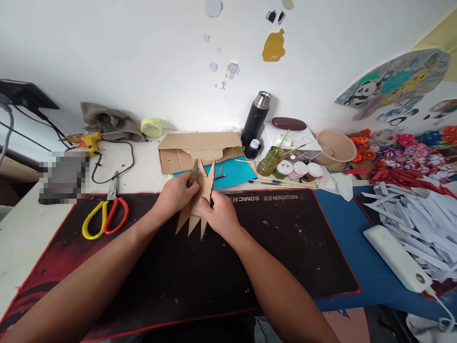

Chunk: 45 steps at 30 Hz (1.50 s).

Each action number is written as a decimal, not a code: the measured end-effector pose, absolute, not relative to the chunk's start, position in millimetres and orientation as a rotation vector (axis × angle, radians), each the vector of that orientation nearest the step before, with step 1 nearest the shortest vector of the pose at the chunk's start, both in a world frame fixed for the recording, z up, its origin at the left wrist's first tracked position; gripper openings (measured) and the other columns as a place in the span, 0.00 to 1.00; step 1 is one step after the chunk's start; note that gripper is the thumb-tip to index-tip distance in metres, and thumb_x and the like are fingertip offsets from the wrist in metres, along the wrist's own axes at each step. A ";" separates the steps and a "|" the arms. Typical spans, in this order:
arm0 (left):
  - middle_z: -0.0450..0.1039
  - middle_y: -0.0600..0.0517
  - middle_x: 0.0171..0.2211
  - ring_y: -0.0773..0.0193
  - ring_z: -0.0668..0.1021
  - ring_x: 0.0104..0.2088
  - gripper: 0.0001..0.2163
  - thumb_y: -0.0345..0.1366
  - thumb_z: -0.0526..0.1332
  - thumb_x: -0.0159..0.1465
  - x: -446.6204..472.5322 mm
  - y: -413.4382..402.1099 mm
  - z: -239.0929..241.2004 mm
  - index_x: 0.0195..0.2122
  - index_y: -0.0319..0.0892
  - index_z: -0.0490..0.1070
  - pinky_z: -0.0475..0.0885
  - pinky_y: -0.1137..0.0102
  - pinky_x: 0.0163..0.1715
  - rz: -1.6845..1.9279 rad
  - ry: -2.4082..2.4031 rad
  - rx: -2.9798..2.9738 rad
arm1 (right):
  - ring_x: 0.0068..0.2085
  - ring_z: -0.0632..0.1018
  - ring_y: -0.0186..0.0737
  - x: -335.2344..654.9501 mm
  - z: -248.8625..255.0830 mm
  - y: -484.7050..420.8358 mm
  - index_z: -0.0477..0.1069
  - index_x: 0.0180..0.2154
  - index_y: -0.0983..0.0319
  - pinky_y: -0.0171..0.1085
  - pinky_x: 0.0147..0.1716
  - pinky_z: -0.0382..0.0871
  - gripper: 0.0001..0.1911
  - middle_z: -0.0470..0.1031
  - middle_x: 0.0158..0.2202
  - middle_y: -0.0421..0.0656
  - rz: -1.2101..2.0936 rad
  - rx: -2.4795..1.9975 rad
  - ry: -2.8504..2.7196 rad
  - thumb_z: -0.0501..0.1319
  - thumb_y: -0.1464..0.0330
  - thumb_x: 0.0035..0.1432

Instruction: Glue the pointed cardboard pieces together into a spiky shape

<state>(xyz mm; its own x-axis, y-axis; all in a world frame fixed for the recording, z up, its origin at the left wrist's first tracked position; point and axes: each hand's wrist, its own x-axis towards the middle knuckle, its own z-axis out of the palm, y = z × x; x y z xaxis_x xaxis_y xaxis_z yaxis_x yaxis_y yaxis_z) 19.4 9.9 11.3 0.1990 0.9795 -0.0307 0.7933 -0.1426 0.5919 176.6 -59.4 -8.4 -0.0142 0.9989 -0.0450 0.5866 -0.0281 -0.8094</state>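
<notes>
A brown cardboard cutout (194, 209) with long pointed spikes at its top and bottom is held up over the dark mat. My left hand (178, 191) pinches its left side, thumb on the front face. On the right edge my right hand (220, 212) is closed, its thumb pressed against the front. The fingers behind the cardboard are hidden. Scissors (110, 205) with one yellow and one red handle lie on the mat to the left, apart from both hands. Just behind the cutout are larger cardboard pieces (200, 142) and a blue sheet (235, 174).
A yellow hot glue gun (92, 143) with a black cord lies at the back left. A black thermos (255, 119), a jar with green sticks (268, 164) and small paint pots (284, 169) stand at the back. White paper strips (417, 224) and a white device (398, 257) are at right.
</notes>
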 end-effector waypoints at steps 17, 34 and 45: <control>0.78 0.50 0.37 0.54 0.79 0.36 0.15 0.34 0.58 0.60 8.1 -38.6 12.9 0.48 0.45 0.64 0.70 0.65 0.34 0.479 1.490 1.811 | 0.33 0.78 0.42 179.7 -12.5 -59.9 0.72 0.36 0.58 0.36 0.33 0.63 0.07 0.79 0.31 0.41 0.880 -1.566 -1.549 0.61 0.63 0.65; 0.72 0.47 0.21 0.52 0.76 0.27 0.22 0.50 0.52 0.69 11.1 10.4 24.1 0.19 0.48 0.61 0.59 0.62 0.30 0.273 1.728 2.116 | 0.36 0.79 0.44 180.5 -10.9 -58.8 0.73 0.38 0.59 0.37 0.35 0.64 0.07 0.81 0.34 0.43 0.915 -1.561 -1.609 0.61 0.63 0.66; 0.72 0.50 0.28 0.56 0.73 0.29 0.06 0.40 0.53 0.64 22.4 6.0 15.1 0.32 0.46 0.65 0.62 0.64 0.31 0.425 1.608 1.987 | 0.34 0.77 0.42 179.6 -13.8 -60.3 0.75 0.37 0.59 0.35 0.33 0.64 0.06 0.81 0.33 0.42 0.919 -1.610 -1.564 0.62 0.65 0.65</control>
<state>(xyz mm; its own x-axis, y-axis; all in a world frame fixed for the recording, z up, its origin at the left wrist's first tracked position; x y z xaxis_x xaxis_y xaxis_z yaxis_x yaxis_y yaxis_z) 22.4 6.0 15.1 0.2370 0.9672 -0.0917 0.7958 -0.1392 0.5893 179.6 -60.3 -13.8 0.0190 0.9997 -0.0177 0.5021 -0.0249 -0.8645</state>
